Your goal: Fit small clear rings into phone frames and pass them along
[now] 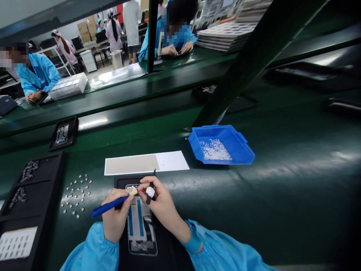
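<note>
While the left hand (116, 216) pinches a blue pen (110, 206) and the right hand (163, 205) a black tool (151, 185) above the phone casing (141, 224), its top is partly hidden.

Blue pen-like tool (111, 204) showing a cream tip (133, 192), black stick (149, 199) showing a white lump (150, 192), blue-striped silvery device (136, 222).

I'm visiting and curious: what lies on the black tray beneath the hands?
An opened, phone-like device with two blue strips. The left hand and right hand hide some of its upper part; whatever is underneath it is covered.
</note>
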`<state>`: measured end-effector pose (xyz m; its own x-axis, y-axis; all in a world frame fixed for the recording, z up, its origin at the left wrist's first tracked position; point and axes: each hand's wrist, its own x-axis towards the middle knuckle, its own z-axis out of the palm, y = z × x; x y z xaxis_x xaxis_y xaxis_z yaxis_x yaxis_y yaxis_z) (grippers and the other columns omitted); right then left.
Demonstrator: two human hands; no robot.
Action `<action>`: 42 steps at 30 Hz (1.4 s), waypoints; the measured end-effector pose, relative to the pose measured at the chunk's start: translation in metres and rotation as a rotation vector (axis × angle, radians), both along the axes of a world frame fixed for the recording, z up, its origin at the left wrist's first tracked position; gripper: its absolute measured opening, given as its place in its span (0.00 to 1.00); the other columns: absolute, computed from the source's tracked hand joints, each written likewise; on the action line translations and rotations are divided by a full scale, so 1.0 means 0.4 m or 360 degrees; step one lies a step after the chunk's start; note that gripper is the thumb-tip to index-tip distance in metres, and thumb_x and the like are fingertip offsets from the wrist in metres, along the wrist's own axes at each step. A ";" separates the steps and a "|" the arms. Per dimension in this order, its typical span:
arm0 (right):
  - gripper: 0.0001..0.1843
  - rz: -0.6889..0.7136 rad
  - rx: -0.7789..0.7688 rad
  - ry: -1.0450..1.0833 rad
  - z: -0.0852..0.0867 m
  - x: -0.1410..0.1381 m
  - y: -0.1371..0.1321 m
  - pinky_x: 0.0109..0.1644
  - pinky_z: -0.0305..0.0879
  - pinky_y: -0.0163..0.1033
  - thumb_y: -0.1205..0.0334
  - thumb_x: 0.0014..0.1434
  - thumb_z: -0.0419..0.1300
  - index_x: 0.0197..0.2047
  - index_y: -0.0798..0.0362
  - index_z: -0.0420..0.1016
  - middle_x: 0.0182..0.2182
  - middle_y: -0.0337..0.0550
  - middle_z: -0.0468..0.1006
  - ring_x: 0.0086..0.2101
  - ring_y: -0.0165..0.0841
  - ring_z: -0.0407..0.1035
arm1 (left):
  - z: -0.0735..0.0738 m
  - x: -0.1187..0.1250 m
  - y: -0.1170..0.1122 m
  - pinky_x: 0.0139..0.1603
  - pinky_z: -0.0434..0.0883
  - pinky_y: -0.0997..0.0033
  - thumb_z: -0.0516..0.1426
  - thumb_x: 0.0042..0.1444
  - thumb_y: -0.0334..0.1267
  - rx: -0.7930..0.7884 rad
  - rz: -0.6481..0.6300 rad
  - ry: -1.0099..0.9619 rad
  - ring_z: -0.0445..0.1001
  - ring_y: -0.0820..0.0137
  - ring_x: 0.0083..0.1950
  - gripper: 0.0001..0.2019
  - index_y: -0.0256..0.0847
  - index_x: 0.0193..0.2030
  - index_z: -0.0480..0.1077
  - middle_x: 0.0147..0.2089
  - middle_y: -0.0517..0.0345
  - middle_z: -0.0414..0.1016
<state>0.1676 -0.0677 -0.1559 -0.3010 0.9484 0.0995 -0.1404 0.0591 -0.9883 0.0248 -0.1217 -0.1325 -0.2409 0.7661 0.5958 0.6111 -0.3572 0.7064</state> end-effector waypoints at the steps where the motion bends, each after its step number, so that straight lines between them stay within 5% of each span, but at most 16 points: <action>1: 0.11 0.0001 0.0004 -0.0003 0.000 0.000 0.000 0.41 0.70 0.37 0.62 0.56 0.62 0.43 0.50 0.68 0.32 0.38 0.77 0.34 0.33 0.73 | 0.002 0.001 0.000 0.37 0.76 0.74 0.61 0.59 0.32 -0.0005 0.0005 0.0001 0.80 0.69 0.36 0.02 0.41 0.35 0.71 0.33 0.59 0.79; 7: 0.10 0.0035 0.0020 0.0004 0.010 0.002 -0.001 0.41 0.69 0.39 0.62 0.57 0.61 0.43 0.49 0.67 0.31 0.38 0.74 0.34 0.33 0.71 | -0.005 0.000 -0.004 0.37 0.77 0.72 0.62 0.57 0.38 -0.0177 0.0125 -0.0172 0.80 0.68 0.35 0.05 0.40 0.33 0.72 0.32 0.58 0.79; 12: 0.10 0.0104 0.0015 0.0037 0.014 0.008 -0.003 0.38 0.68 0.38 0.65 0.58 0.59 0.44 0.49 0.65 0.32 0.38 0.72 0.33 0.33 0.69 | -0.007 -0.006 0.008 0.33 0.78 0.71 0.63 0.54 0.46 -0.0544 0.0102 -0.0808 0.80 0.67 0.31 0.14 0.39 0.35 0.68 0.31 0.56 0.79; 17: 0.10 0.0102 0.0043 0.0074 0.014 0.001 -0.004 0.39 0.68 0.37 0.66 0.58 0.58 0.43 0.49 0.65 0.32 0.38 0.71 0.33 0.32 0.69 | 0.002 -0.004 0.023 0.31 0.79 0.72 0.65 0.50 0.52 -0.0644 -0.0022 -0.1212 0.79 0.69 0.28 0.21 0.39 0.37 0.64 0.29 0.58 0.79; 20: 0.10 -0.0046 0.0183 0.0006 0.025 0.024 0.023 0.38 0.67 0.37 0.66 0.57 0.58 0.43 0.49 0.65 0.31 0.38 0.72 0.32 0.33 0.70 | 0.002 -0.004 0.023 0.30 0.78 0.74 0.66 0.49 0.53 -0.0622 -0.0021 -0.1288 0.79 0.71 0.27 0.22 0.39 0.37 0.64 0.29 0.59 0.79; 22: 0.09 -0.0337 0.0387 -0.0135 0.043 0.074 0.067 0.39 0.67 0.39 0.67 0.56 0.57 0.41 0.49 0.65 0.31 0.39 0.73 0.33 0.34 0.70 | -0.002 -0.007 0.023 0.30 0.78 0.75 0.67 0.49 0.53 -0.0594 0.0005 -0.1319 0.79 0.71 0.27 0.23 0.40 0.38 0.63 0.30 0.58 0.79; 27: 0.15 -0.1300 0.0704 -0.0835 0.093 0.297 0.228 0.43 0.64 0.44 0.68 0.49 0.57 0.42 0.50 0.67 0.35 0.43 0.75 0.37 0.40 0.70 | -0.015 -0.015 0.022 0.30 0.79 0.74 0.67 0.50 0.50 -0.0543 0.0034 -0.1268 0.79 0.70 0.28 0.20 0.39 0.38 0.65 0.31 0.56 0.80; 30: 0.12 -0.1235 0.0650 -0.1447 0.088 0.399 0.303 0.36 0.61 0.42 0.68 0.49 0.55 0.39 0.50 0.71 0.29 0.44 0.74 0.33 0.42 0.69 | -0.010 -0.013 0.021 0.30 0.79 0.75 0.67 0.51 0.48 -0.0487 -0.0002 -0.1177 0.79 0.70 0.27 0.18 0.39 0.37 0.66 0.31 0.58 0.80; 33: 0.16 -0.1043 0.0707 -0.1756 0.066 0.431 0.334 0.35 0.59 0.42 0.70 0.47 0.54 0.40 0.50 0.72 0.29 0.45 0.73 0.34 0.44 0.69 | 0.000 -0.009 0.019 0.30 0.79 0.75 0.66 0.52 0.46 -0.0448 -0.0010 -0.1041 0.79 0.70 0.27 0.15 0.39 0.35 0.68 0.30 0.58 0.80; 39: 0.09 -0.1061 0.0678 -0.1380 0.052 0.367 0.271 0.38 0.62 0.42 0.65 0.51 0.59 0.38 0.50 0.70 0.34 0.43 0.77 0.33 0.41 0.70 | -0.004 -0.020 0.015 0.33 0.80 0.74 0.63 0.54 0.41 -0.0490 0.0081 -0.0694 0.81 0.67 0.32 0.10 0.38 0.35 0.70 0.33 0.56 0.79; 42: 0.06 -0.0899 0.0656 -0.1188 0.048 0.294 0.201 0.38 0.63 0.42 0.60 0.56 0.60 0.37 0.49 0.71 0.33 0.43 0.77 0.33 0.41 0.70 | -0.009 -0.031 0.016 0.36 0.80 0.72 0.62 0.55 0.41 -0.0544 0.0081 -0.0535 0.81 0.65 0.37 0.09 0.38 0.36 0.71 0.35 0.54 0.79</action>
<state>0.2854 0.0129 -0.1366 0.0608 0.9053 0.4203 0.6565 0.2810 -0.7001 0.0124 -0.1153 -0.1363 -0.4195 0.8867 0.1946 0.3392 -0.0457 0.9396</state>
